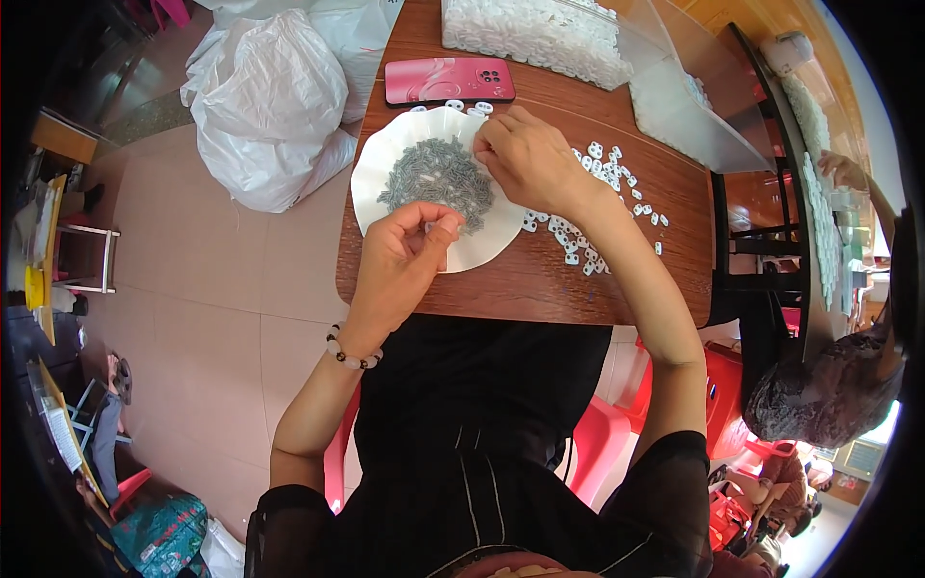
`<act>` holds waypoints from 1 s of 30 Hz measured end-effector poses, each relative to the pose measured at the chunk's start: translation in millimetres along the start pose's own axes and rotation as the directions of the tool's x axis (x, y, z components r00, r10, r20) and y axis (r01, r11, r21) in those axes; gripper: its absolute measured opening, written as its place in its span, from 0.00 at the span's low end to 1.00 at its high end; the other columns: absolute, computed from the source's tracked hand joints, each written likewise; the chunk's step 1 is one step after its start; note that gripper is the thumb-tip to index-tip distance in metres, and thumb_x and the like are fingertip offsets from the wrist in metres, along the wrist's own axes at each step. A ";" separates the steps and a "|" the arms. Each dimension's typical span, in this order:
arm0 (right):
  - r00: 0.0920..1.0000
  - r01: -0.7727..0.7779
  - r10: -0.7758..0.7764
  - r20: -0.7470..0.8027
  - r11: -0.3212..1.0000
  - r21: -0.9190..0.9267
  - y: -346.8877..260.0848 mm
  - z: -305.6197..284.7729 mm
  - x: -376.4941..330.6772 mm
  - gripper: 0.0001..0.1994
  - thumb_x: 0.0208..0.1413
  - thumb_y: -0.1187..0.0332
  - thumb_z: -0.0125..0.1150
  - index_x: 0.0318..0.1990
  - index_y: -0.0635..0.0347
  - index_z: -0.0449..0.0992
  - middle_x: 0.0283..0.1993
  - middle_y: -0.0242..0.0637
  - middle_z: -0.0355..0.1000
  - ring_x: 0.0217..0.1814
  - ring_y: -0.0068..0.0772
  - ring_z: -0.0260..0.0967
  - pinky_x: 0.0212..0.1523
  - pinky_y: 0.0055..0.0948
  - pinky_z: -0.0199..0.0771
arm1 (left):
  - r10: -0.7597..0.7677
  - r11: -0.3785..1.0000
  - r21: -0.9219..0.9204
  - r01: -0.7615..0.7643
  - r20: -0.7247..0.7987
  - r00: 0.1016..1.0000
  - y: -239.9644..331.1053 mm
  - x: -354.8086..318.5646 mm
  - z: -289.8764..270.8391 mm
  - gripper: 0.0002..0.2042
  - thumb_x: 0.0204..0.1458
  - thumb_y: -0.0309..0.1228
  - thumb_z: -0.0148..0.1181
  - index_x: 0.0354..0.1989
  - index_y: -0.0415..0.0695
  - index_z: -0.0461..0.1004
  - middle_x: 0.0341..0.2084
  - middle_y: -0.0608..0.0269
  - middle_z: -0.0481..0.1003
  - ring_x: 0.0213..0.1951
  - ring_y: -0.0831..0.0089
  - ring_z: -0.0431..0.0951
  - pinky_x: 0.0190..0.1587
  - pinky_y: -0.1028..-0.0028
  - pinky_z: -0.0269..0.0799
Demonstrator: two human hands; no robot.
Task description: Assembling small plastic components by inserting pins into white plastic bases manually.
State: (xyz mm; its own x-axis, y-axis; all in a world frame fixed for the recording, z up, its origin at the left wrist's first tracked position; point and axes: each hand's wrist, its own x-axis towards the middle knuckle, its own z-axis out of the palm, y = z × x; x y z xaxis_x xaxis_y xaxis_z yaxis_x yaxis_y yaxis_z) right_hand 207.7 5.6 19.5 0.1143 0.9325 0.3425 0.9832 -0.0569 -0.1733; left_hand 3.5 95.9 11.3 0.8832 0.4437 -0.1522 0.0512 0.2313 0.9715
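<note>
A white plate with a wavy rim [369, 188] stands on the brown wooden table [462, 294], holding a heap of small grey, rod-like pieces [434, 173]. Over the plate's near edge, my left hand [407, 252] pinches thumb and fingers together; whatever is at the fingertips is too small to name. My right hand [530, 159] is closed above the plate's right side, with its fingertips turned down and mostly hidden. Small white plastic pieces with dark holes [574, 243] lie scattered right of the plate, partly beneath my right forearm. A few more lie by its far rim.
Beyond the plate lies a pink phone [448, 79]. Clear boxes of white pieces [535, 40] stand at the back. White sacks [268, 111] rest on the floor at left. A person in dark clothes [819, 395] sits at another table on the right.
</note>
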 end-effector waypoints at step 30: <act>0.992 -0.080 0.099 -0.080 0.975 0.209 -74.6 -56.8 -103.5 0.08 0.44 0.77 0.61 0.33 0.61 0.69 0.29 0.37 0.65 0.33 0.41 0.62 0.32 0.35 0.66 | -0.052 0.995 0.095 0.038 0.151 0.987 -8.3 -17.9 52.0 0.12 0.55 0.34 0.60 0.33 0.33 0.76 0.21 0.69 0.74 0.18 0.88 0.67 0.20 0.86 0.62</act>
State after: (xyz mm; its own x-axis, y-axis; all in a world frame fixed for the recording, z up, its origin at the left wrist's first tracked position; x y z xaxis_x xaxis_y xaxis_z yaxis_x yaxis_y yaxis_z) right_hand 130.5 -106.9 49.5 0.2217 0.8909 0.3965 0.9196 -0.0557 -0.3890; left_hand 11.5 41.0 15.4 0.9395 0.2952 -0.1737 0.1292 0.1643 0.9779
